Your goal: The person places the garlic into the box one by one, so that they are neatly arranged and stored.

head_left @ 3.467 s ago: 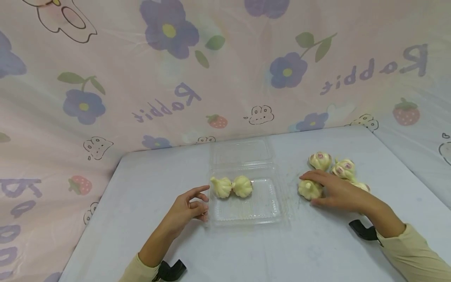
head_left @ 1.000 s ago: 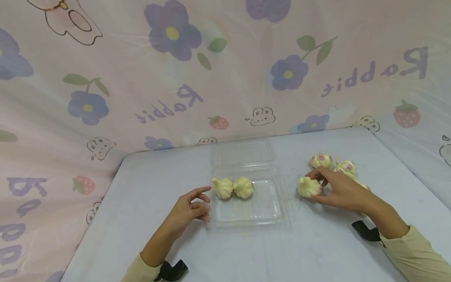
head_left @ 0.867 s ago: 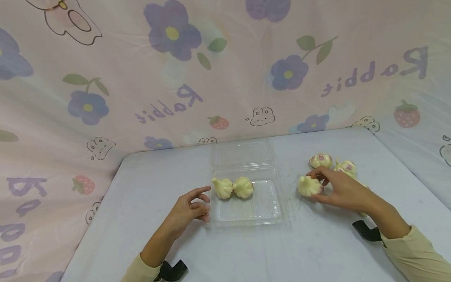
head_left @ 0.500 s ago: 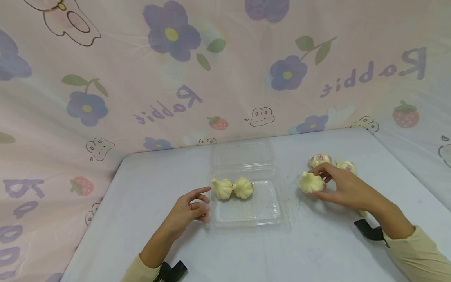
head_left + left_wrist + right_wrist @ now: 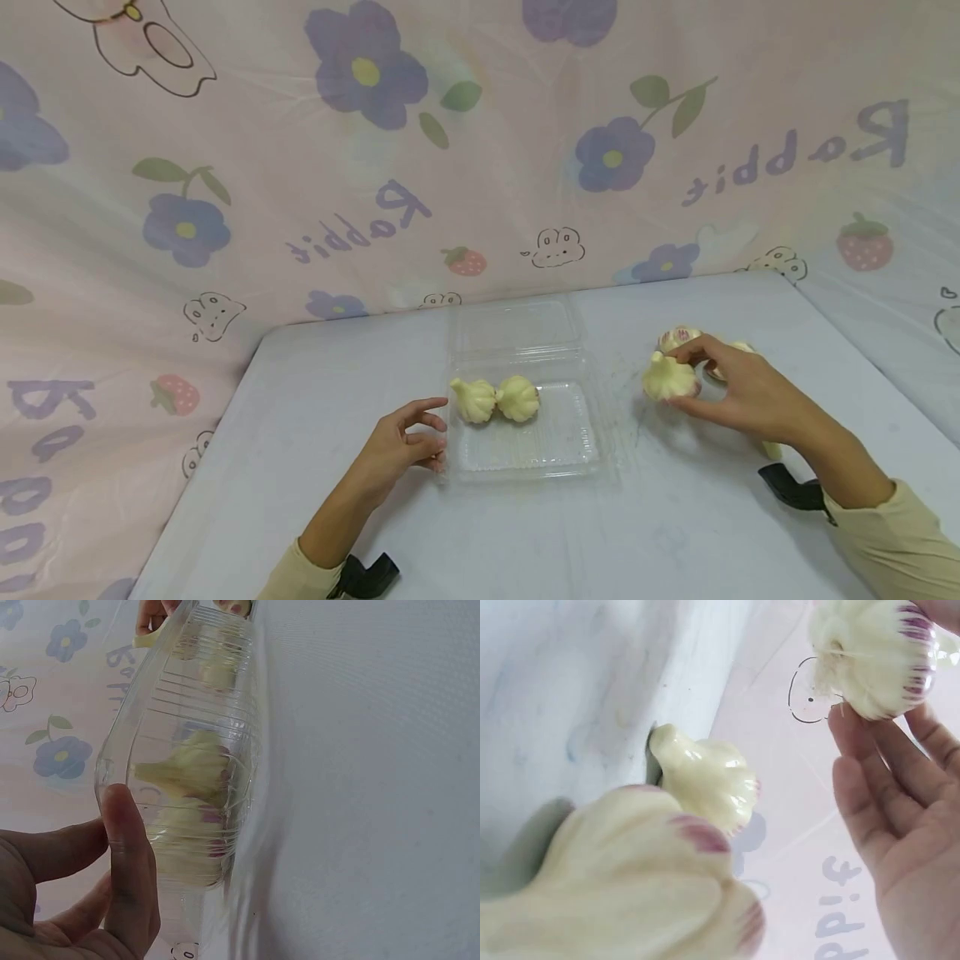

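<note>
My right hand [image 5: 753, 396] grips a garlic bulb [image 5: 666, 379] between thumb and fingers, lifted off the table. In the right wrist view that bulb [image 5: 874, 660] shows purple streaks. Two more garlic bulbs, one on the left [image 5: 476, 402] and one beside it [image 5: 518, 399], lie in the clear plastic clamshell container [image 5: 558, 429], its lid folded back. At the container's left edge is my left hand [image 5: 393, 450], fingers loosely bent. In the left wrist view a fingertip [image 5: 120, 806] touches the rim.
Behind my right hand lie further garlic bulbs, one at the back [image 5: 677, 337], others partly covered by the hand and wrist. The white table [image 5: 510, 533] ends at a printed curtain [image 5: 495, 167]. Black wrist mounts hang at the left wrist [image 5: 367, 575] and right wrist [image 5: 791, 487].
My right hand has taken hold of the garlic bulb, tipped it and raised it off the table, slightly back and to the right. The left hand and container stay in place.
</note>
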The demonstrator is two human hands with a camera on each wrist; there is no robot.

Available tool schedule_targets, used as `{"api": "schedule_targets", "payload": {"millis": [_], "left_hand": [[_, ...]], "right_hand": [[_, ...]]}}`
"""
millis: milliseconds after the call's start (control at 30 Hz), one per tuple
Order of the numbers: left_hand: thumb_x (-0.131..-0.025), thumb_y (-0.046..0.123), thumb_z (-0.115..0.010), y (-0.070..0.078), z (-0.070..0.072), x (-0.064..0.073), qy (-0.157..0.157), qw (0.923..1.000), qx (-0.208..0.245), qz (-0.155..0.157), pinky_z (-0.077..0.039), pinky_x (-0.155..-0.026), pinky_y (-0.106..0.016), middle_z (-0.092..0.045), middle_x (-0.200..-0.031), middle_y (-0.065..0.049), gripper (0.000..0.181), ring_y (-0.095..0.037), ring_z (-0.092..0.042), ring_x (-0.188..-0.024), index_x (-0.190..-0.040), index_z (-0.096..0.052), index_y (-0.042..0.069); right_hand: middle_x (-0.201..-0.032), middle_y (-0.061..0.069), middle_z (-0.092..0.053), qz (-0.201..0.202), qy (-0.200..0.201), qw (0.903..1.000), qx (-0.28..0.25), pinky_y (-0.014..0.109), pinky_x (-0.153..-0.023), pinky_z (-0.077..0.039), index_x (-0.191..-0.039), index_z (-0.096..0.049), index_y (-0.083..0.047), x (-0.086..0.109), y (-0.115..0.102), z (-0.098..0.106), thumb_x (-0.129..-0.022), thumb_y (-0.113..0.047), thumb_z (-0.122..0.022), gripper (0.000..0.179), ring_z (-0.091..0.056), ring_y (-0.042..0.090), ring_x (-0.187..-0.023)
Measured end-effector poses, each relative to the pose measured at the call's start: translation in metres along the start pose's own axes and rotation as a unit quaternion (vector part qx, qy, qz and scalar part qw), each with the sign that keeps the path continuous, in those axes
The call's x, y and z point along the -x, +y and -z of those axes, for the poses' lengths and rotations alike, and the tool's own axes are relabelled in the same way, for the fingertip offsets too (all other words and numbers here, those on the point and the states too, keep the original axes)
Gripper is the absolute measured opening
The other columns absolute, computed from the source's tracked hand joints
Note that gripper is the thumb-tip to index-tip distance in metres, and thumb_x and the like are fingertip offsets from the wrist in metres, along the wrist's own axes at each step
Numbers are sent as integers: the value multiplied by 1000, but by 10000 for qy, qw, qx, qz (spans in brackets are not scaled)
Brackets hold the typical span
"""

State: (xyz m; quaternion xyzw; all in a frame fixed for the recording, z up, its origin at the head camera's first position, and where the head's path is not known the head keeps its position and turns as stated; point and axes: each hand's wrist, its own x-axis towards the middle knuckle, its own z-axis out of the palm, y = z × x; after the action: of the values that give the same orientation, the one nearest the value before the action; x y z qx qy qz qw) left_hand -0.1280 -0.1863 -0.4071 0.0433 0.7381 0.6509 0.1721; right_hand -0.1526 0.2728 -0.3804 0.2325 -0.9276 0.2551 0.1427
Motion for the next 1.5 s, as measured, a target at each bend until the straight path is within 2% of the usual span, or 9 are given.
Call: {"api": "schedule_targets", "payload": {"millis": [200,433,600,833,1000,1200,1500], "left_hand": [[-91,-5,-64,-1,1,2,19,10000,7,79,-61,-67,-28,-52,-113,-14,59,-13,-64,-73,-146,-44,2],[-91,-5,-63,-2,2,3,0,10000,-39,58,-61,-67,-27,-51,-114,-15,60,-11,-62,-74,-147,-43,0],[-91,-5,-63,-2,1,1,7,9999,27,160,-61,-67,-26,-52,-114,-12,60,-12,-62,-76,-148,-44,3],[-90,-4,-65,-2,-1,2,-19,9997,43,239,-61,-67,-27,-52,-115,-13,62,-14,-62,-77,-148,-44,3],[-90,-4,-65,-1,-2,3,-35,9998,37,203,-61,-67,-27,-51,-116,-15,62,-15,-62,-76,-148,-44,4],[-90,-5,-64,0,-3,1,-62,9999,-4,154,-61,-68,-28,-51,-116,-15,62,-15,-61,-75,-148,-44,4],[-90,-2,-65,3,0,1,-67,9999,3,120,-61,-69,-29,-51,-114,-14,62,-13,-63,-75,-148,-43,3]], "right_hand": [[-102,-16,-65,-119,51,9999,-15,9,-82,-43,-115,-60,-28,1,-3,0,-72,-30,-90,52,-54,-7,-93],[-102,-12,-66,73,37,9999,73,7,-81,-43,-116,-60,-25,0,-5,1,-72,-30,-90,53,-54,-8,-93],[-105,-15,-67,190,44,9998,68,8,-83,-43,-117,-60,-28,0,-4,1,-71,-29,-90,54,-56,-7,-92],[-109,-18,-65,35,65,9994,-333,7,-83,-42,-116,-62,-32,2,-5,-8,-70,-25,-92,56,-57,-6,-93],[-111,-18,-64,77,-25,9993,-369,8,-81,-42,-117,-61,-31,1,-8,-12,-72,-28,-90,53,-56,-5,-94],[-113,-17,-64,-17,-64,9991,-422,12,-80,-46,-119,-60,-31,-2,-11,-15,-73,-29,-90,54,-57,-6,-96],[-116,-18,-65,-154,-198,9986,-465,28,-81,-52,-114,-59,-33,-14,-20,-26,-75,-38,-88,49,-59,-4,-97]]}}
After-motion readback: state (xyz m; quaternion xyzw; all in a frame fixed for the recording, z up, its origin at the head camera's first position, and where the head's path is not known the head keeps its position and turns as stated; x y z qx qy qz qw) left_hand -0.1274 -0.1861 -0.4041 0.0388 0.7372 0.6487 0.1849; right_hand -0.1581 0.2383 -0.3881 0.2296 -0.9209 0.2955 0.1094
